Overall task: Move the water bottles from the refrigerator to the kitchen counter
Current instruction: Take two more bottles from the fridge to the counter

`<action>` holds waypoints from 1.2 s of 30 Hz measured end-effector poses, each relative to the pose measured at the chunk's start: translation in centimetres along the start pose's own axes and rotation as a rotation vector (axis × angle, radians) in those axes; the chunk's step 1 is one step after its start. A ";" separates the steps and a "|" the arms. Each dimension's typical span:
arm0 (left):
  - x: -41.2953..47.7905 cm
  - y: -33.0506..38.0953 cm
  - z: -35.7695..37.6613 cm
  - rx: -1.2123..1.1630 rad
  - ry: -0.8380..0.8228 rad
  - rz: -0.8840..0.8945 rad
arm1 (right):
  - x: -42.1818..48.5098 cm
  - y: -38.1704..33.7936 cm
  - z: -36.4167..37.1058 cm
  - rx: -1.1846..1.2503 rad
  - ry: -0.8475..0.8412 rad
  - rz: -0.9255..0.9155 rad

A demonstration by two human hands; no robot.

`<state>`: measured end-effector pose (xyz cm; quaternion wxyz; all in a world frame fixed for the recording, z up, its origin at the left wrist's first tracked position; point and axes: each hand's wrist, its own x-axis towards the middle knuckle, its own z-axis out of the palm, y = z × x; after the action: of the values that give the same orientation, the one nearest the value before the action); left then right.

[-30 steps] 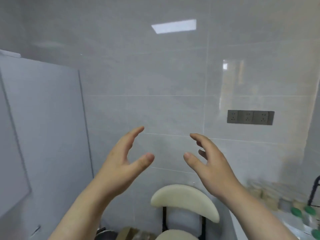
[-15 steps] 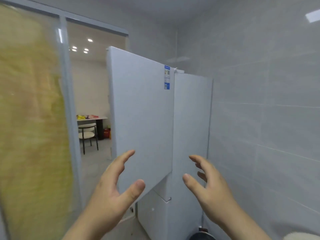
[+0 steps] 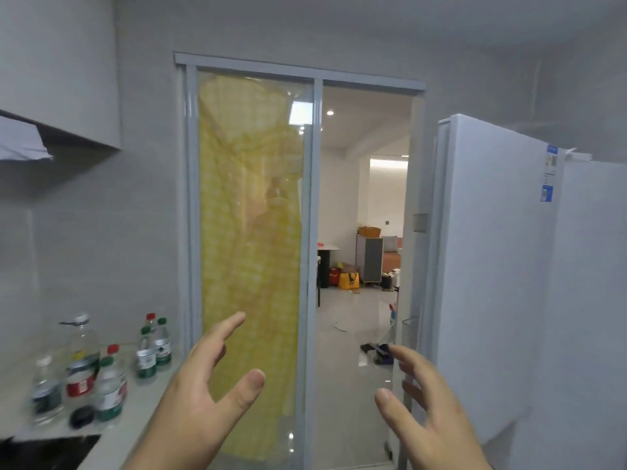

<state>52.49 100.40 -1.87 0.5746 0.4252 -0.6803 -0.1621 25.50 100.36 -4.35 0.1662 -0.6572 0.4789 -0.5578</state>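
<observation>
Both my hands are raised in front of me and hold nothing. My left hand [image 3: 203, 395] has its fingers spread before the yellow curtain. My right hand [image 3: 427, 405] is open beside the refrigerator door's edge. The white refrigerator [image 3: 590, 300] stands at the right with its upper door [image 3: 488, 266] swung open toward me; its inside is hidden. Several water bottles [image 3: 84, 371] with green, red and white caps stand on the light kitchen counter [image 3: 142, 401] at lower left, two more bottles [image 3: 154, 349] further back.
A sliding glass door frame [image 3: 314, 232] fills the middle, its left pane covered by a yellow curtain [image 3: 251, 249]; its right half opens onto another room. A range hood [image 3: 51, 144] hangs at upper left. A dark cooktop [image 3: 44, 451] sits at the counter's near end.
The view has swung left, from the tiled wall and chair, past the refrigerator, to the doorway and counter. Both hands stay raised, open and empty throughout.
</observation>
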 end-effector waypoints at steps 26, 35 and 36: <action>31.5 -23.6 5.0 0.094 0.091 0.008 | 36.3 15.3 18.0 -0.010 0.111 -0.111; 47.8 -34.5 9.9 -0.138 -0.075 0.121 | 47.2 19.7 22.5 -0.193 0.263 -0.060; 49.7 -35.2 10.8 -0.177 -0.110 0.137 | 48.3 20.2 22.6 -0.225 0.293 -0.042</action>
<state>57.50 38.83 2.07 0.5815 0.3159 -0.7212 -0.2048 32.81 44.04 0.82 0.0084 -0.5932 0.5434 -0.5939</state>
